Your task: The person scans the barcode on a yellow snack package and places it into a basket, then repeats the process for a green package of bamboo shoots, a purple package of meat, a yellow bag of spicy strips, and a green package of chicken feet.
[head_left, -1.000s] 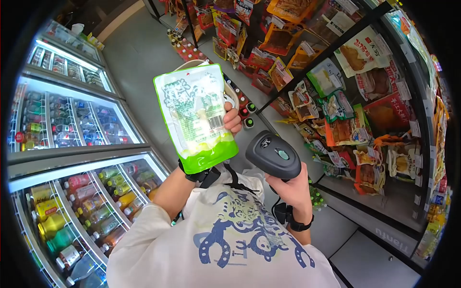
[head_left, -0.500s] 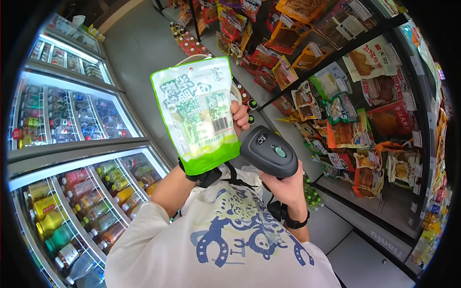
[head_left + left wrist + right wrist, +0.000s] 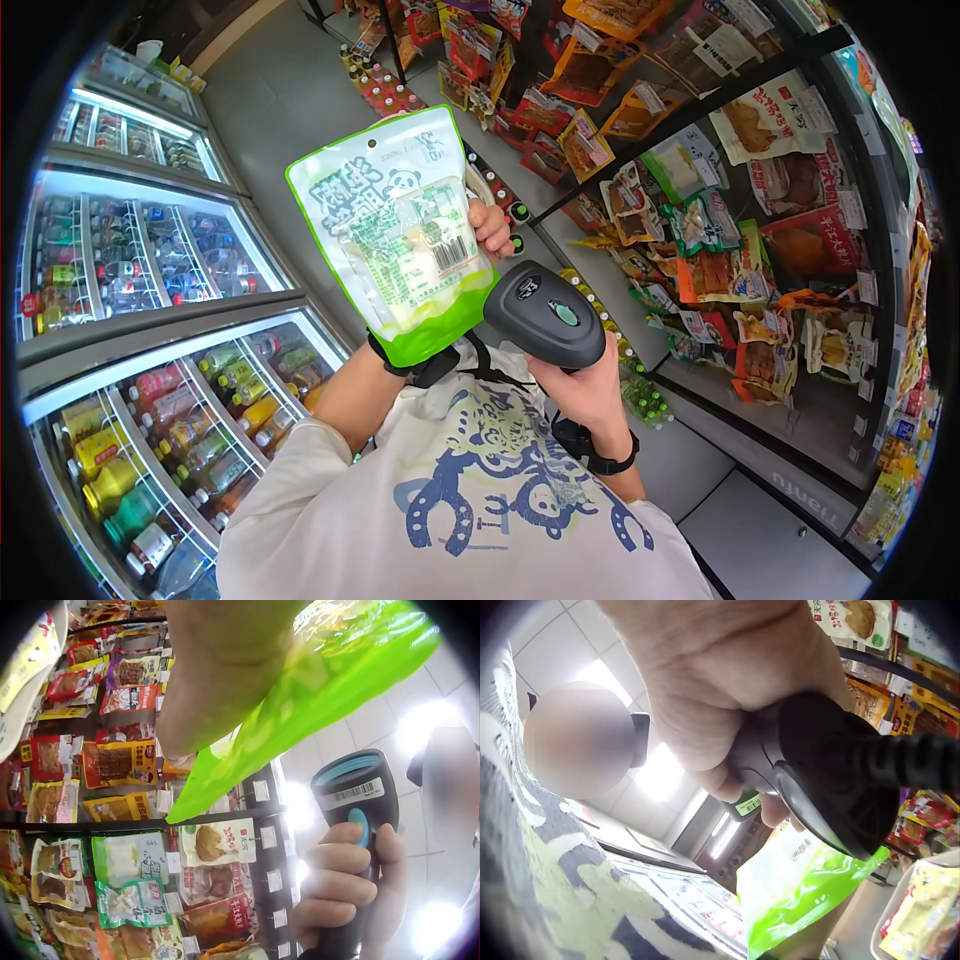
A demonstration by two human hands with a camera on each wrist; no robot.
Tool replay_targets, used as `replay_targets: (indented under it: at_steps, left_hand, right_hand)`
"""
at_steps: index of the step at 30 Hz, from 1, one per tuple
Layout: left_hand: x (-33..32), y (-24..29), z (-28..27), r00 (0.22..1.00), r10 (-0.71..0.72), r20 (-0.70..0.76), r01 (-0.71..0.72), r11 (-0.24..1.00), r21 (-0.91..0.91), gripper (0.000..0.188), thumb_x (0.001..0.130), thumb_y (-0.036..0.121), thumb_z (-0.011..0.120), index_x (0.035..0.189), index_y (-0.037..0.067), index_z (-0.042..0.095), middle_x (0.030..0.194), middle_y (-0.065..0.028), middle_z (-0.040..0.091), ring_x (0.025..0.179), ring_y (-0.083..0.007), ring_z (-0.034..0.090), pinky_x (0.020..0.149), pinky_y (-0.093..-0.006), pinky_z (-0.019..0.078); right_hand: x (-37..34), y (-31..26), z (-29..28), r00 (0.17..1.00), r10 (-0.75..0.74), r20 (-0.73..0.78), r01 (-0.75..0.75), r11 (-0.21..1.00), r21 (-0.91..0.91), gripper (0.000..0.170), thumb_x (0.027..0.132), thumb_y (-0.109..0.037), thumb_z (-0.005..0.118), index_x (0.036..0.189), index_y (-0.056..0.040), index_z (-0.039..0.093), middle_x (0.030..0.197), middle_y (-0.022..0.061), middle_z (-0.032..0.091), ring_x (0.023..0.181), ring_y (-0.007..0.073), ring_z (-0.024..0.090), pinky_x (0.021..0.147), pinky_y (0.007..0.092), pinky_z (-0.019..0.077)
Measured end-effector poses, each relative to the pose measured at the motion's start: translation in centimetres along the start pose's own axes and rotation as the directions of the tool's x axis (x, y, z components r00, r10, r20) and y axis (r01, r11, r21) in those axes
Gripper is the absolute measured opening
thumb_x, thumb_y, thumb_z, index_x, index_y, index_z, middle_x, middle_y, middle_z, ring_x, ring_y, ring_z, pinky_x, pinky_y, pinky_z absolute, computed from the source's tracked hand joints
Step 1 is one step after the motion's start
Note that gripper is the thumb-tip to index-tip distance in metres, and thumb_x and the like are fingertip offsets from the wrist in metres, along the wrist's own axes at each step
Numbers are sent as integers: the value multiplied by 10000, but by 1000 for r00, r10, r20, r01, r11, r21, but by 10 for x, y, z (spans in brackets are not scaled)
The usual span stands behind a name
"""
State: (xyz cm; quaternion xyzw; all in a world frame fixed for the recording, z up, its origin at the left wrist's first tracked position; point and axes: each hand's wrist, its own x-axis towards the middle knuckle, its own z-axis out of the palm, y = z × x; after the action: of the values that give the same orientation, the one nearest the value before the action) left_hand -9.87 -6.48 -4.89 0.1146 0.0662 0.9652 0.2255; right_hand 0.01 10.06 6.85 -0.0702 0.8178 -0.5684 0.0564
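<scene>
My left hand (image 3: 488, 228) grips a white and green food pouch (image 3: 385, 240) by its right side, its printed back with a barcode turned up toward my head. In the left wrist view the pouch's green bottom (image 3: 300, 720) slants beside that hand. My right hand (image 3: 585, 385) holds a black barcode scanner (image 3: 548, 312) whose head sits right at the pouch's lower right corner. Fingers (image 3: 337, 881) wrap the scanner's handle, the index finger at its blue trigger (image 3: 361, 827). A coiled cable (image 3: 900, 761) runs from the scanner's handle.
A pale basket (image 3: 881, 941) holding packets is below the pouch, largely hidden by it in the head view. Lit drink coolers (image 3: 160, 330) line the left. Shelves of packaged snacks (image 3: 720, 260) stand on the right, with bottles (image 3: 645, 400) on the floor along them.
The pouch has tilted and shifted left, its barcode facing up with less glare. The scanner has moved left with my right hand, closer to the pouch's lower corner.
</scene>
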Motion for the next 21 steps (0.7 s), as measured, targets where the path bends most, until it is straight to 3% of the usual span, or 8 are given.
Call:
replay_targets:
  at_steps: [6, 21]
  left_hand:
    - [6, 0, -15, 997, 37, 66, -39, 999, 26, 212, 860, 272, 555, 788, 128, 417, 790, 12, 394, 788, -131, 420, 802, -306, 375]
    - [6, 1, -6, 999, 27, 44, -31, 996, 86, 222, 855, 308, 568, 801, 136, 439, 775, 22, 383, 785, -118, 407, 803, -287, 348]
  right_hand:
    - [3, -4, 1, 1000, 24, 3, -24, 998, 55, 207, 658, -50, 678, 856, -9, 635, 700, 108, 635, 566, 232, 602, 582, 293, 472]
    - [-1, -2, -2, 1000, 9, 16, -10, 999, 43, 208, 645, -45, 675, 839, 2, 617, 703, 124, 631, 585, 258, 605, 593, 305, 475]
